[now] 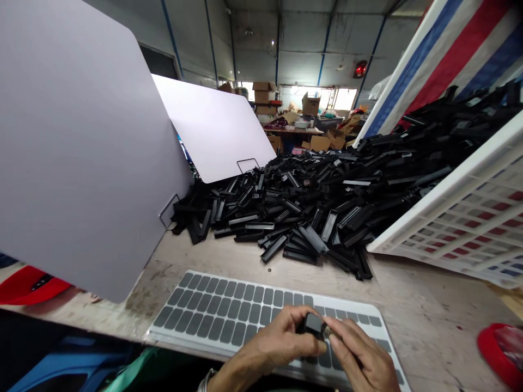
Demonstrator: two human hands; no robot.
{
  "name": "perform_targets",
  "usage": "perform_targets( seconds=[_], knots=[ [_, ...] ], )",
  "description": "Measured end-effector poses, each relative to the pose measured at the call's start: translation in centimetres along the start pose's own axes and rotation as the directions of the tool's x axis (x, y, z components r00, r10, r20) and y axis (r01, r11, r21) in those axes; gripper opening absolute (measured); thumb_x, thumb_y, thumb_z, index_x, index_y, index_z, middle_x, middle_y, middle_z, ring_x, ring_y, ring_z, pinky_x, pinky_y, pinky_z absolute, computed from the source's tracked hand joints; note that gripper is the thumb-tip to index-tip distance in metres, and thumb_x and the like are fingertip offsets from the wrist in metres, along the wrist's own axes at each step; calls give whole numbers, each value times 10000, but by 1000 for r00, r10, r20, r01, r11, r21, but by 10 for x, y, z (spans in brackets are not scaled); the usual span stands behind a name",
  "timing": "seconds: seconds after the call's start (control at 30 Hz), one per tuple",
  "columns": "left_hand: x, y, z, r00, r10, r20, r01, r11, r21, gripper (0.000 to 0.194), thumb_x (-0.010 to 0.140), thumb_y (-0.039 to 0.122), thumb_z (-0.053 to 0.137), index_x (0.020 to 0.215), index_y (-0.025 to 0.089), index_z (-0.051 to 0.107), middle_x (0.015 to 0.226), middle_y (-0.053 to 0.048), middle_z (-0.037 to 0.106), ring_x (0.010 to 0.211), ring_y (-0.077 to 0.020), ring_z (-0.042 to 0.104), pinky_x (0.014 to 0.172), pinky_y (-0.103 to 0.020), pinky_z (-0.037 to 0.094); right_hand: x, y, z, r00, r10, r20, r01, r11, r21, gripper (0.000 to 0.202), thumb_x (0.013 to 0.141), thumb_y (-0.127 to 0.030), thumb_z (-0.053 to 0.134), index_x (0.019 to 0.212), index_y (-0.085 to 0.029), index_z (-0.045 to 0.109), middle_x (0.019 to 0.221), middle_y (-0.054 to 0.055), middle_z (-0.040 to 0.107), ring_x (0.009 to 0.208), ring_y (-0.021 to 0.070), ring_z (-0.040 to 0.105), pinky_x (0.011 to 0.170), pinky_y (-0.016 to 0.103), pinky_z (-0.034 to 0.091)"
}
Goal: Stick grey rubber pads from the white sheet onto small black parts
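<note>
A small black plastic part (314, 324) is gripped between the thumb and fingers of my left hand (281, 338). My right hand (359, 348) pinches at the part's right end, where something small and brownish shows between the fingertips; I cannot make out what it is. Both hands are over a white sheet (229, 348) bearing rows of grey rounded rectangular stickers (214, 305). Part of the sheet's right side is hidden under the hands. Beyond it lies a big heap of black plastic parts (294, 207), long and channel-shaped.
A tipped white plastic crate (453, 218) on the right spills more black parts. Two pale panels, a near one (81, 136) and a far one (220, 125), stand at the left on wire supports. A red object (500, 348) sits at the right edge. Cardboard boxes (318, 142) are in the background.
</note>
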State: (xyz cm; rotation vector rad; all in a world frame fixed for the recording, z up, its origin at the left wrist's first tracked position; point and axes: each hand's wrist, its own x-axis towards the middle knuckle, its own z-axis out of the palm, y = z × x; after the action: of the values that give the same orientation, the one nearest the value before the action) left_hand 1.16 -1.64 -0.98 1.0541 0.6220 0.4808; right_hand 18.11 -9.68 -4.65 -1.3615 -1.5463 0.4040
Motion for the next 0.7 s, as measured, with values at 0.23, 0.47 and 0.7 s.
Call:
perform_targets(
  seconds=[0.23,0.47,0.7],
  knots=[
    [-3,1,0,999,46,26,-49,994,100,143,682,199,692,791,137,622,648,37,478,622,-98,385,598,-235,294,-3,0,1,998,-68,-16,68,998,-9,251,965,-299,554,1150,-257,717,1016,58,748,904,191,732,792,234,565],
    [-12,6,2,999,40,37,-49,957,287,256,791,370,700,936,168,638,785,22,503,708,-125,423,655,-244,340,-2,-4,-5,991,-118,55,123,988,-94,285,985,-272,495,1188,-267,695,930,58,737,821,170,726,711,223,575],
    [-11,16,-1,923,385,-16,-174,452,875,332,995,294,333,744,185,522,737,-7,535,750,-174,476,917,-399,335,0,15,-31,934,-268,236,355,764,-539,322,953,-196,442,1117,-189,720,974,67,785,861,216,765,657,244,611]
  ],
)
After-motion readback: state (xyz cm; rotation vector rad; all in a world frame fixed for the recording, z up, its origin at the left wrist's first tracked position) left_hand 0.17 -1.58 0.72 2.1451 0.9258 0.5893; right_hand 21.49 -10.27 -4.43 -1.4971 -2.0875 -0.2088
